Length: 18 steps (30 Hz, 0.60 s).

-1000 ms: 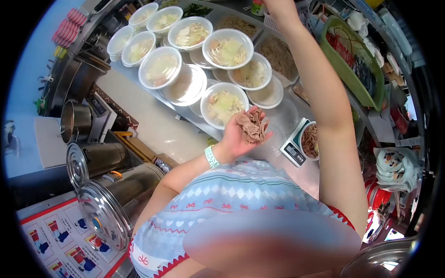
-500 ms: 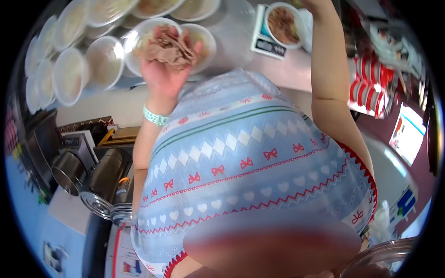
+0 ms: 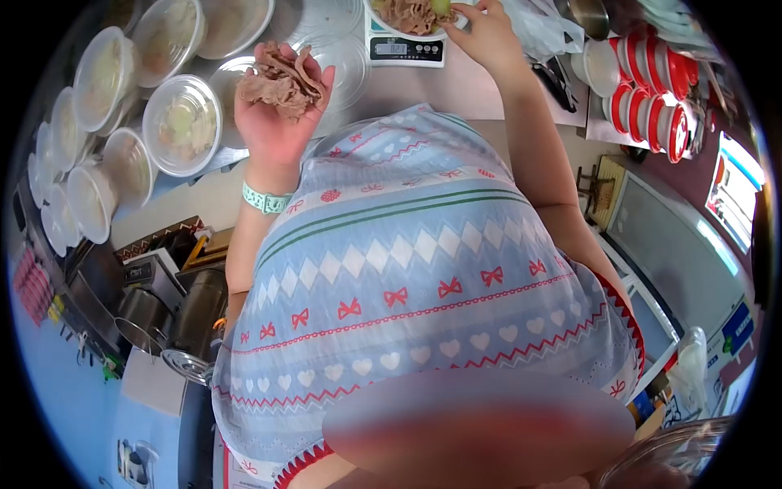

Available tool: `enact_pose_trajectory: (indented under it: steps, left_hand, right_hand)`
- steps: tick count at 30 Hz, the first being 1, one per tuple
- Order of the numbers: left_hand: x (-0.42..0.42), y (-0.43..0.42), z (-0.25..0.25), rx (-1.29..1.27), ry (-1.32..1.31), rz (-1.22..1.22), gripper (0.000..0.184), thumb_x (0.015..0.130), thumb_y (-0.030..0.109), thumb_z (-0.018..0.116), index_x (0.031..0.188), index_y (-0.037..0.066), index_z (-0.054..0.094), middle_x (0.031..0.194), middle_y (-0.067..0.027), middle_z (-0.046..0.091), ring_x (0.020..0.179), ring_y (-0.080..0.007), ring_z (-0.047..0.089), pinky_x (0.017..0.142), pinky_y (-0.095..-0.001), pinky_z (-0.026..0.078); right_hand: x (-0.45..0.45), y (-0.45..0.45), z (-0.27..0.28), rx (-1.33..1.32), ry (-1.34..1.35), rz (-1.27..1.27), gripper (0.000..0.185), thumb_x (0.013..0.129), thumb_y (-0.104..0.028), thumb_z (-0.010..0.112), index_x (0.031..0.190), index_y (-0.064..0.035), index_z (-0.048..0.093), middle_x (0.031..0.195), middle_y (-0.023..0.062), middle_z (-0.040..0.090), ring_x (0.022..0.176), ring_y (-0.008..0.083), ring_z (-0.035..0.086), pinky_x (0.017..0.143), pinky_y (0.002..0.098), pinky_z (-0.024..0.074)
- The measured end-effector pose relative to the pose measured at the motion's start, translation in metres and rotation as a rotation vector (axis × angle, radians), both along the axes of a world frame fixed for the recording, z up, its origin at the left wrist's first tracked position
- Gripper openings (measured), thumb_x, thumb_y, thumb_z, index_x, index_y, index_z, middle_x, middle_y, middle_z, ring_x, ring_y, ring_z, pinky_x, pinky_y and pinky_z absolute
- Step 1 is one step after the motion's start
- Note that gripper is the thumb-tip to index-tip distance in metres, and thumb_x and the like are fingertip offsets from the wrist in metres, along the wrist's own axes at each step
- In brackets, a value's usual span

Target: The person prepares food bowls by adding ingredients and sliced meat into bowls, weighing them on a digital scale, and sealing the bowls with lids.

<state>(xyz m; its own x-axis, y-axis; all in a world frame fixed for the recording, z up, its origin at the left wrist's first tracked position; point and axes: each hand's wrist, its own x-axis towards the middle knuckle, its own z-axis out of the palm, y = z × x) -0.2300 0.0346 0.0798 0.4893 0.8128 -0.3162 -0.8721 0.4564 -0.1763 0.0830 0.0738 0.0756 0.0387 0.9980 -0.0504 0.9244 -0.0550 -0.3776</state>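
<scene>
My left hand (image 3: 281, 122) is turned palm up and cupped around a clump of cooked, thin-sliced meat (image 3: 285, 85). It is above the counter, beside round plastic tubs. At the top of the view my right hand (image 3: 489, 41) reaches to the edge of a white bowl (image 3: 407, 34), with thumb and fingertips close together at its rim. Whether they pinch the rim or some food is too small to tell. More sliced meat (image 3: 411, 15) and a piece of green vegetable (image 3: 441, 6) lie in the bowl. Under it is a white kitchen scale (image 3: 405, 54) with a lit display.
Several lidded plastic tubs of food (image 3: 182, 125) crowd the left of the counter. Clear round lids (image 3: 346, 77) lie near the scale. On the right are a plastic bag (image 3: 542, 33), black-handled tools (image 3: 558, 85) and red-and-white stacked containers (image 3: 643, 122). Metal pots (image 3: 147, 314) stand lower left.
The view has swung, so the scale and bowl appear farther left. My right hand has come from the upper edge to the bowl's rim. The meat stays in my left hand.
</scene>
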Motion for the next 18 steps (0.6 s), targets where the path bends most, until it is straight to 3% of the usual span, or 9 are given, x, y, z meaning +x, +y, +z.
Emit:
enact_pose_trajectory:
  steps: [2,4,8,11,13,14,16,17,18]
  left_hand:
    - [-0.008,-0.003,0.001,-0.013,-0.008,0.016,0.029,0.094,0.035,0.045,0.113,0.020,0.061,0.112,-0.0048,0.061,0.111,-0.0287,0.054,0.105,-0.0553,0.034]
    - [-0.022,-0.004,0.001,-0.008,0.003,0.046,0.029,0.094,0.035,0.045,0.113,0.020,0.061,0.112,-0.0048,0.061,0.110,-0.0286,0.054,0.105,-0.0554,0.034]
    - [-0.031,0.003,-0.002,0.015,0.033,0.119,0.029,0.094,0.035,0.046,0.114,0.020,0.061,0.111,-0.0048,0.061,0.109,-0.0288,0.054,0.105,-0.0554,0.034]
    - [-0.041,0.004,-0.001,-0.001,0.015,0.156,0.030,0.094,0.035,0.046,0.114,0.020,0.061,0.111,-0.0049,0.062,0.109,-0.0291,0.054,0.106,-0.0555,0.034]
    - [-0.042,0.007,0.002,0.005,0.001,0.166,0.030,0.094,0.035,0.046,0.114,0.020,0.061,0.111,-0.0052,0.061,0.109,-0.0294,0.054,0.105,-0.0562,0.034]
    - [-0.041,0.008,0.004,0.005,-0.011,0.167,0.030,0.094,0.035,0.046,0.114,0.020,0.061,0.112,-0.0056,0.061,0.109,-0.0297,0.054,0.105,-0.0568,0.034]
    - [-0.037,0.010,0.005,-0.002,0.018,0.165,0.030,0.094,0.035,0.045,0.115,0.020,0.061,0.112,-0.0060,0.061,0.109,-0.0299,0.054,0.105,-0.0575,0.034]
    - [-0.034,0.014,0.004,-0.002,0.046,0.149,0.030,0.094,0.034,0.045,0.115,0.021,0.060,0.113,-0.0065,0.061,0.110,-0.0301,0.054,0.105,-0.0582,0.034]
    - [-0.030,0.018,0.002,-0.012,0.072,0.133,0.030,0.094,0.036,0.045,0.114,0.021,0.060,0.114,-0.0065,0.061,0.111,-0.0313,0.053,0.106,-0.0612,0.030]
  right_hand:
    - [-0.023,0.008,0.014,-0.058,-0.005,-0.023,0.029,0.077,-0.027,0.066,0.098,-0.0063,0.068,0.102,0.0209,0.053,0.099,0.0376,0.054,0.085,0.0465,0.0472]
    - [-0.043,0.014,0.025,-0.031,-0.241,0.044,0.022,0.078,-0.024,0.064,0.090,-0.0053,0.068,0.092,0.0183,0.055,0.092,0.0367,0.056,0.082,0.0448,0.0485]
    - [-0.016,0.051,-0.023,0.059,-0.180,0.192,0.017,0.078,-0.020,0.063,0.086,-0.0051,0.068,0.086,0.0172,0.057,0.086,0.0379,0.059,0.079,0.0453,0.0493]
    - [-0.022,0.062,-0.021,-0.020,-0.182,0.259,0.016,0.082,-0.018,0.063,0.087,-0.0040,0.067,0.080,0.0134,0.059,0.077,0.0310,0.061,0.076,0.0394,0.0507]
    - [-0.027,0.061,-0.012,-0.032,-0.133,0.316,0.030,0.088,-0.032,0.062,0.107,-0.0096,0.067,0.103,0.0115,0.063,0.091,0.0254,0.061,0.080,0.0345,0.0487]
    - [-0.030,0.062,-0.010,-0.031,-0.131,0.326,0.030,0.088,-0.032,0.062,0.107,-0.0096,0.067,0.103,0.0115,0.063,0.091,0.0254,0.061,0.080,0.0345,0.0487]
    - [-0.043,0.062,-0.007,0.037,0.212,0.189,0.028,0.086,-0.028,0.065,0.106,-0.0084,0.066,0.101,0.0105,0.063,0.090,0.0255,0.061,0.077,0.0335,0.0497]
    - [-0.061,0.059,0.007,0.032,0.227,0.206,0.028,0.086,-0.028,0.065,0.106,-0.0084,0.066,0.101,0.0105,0.063,0.090,0.0255,0.061,0.077,0.0335,0.0497]
    - [-0.080,0.054,0.023,-0.050,0.590,0.129,0.023,0.085,-0.024,0.066,0.100,-0.0058,0.066,0.091,0.0105,0.062,0.082,0.0238,0.060,0.076,0.0331,0.0500]
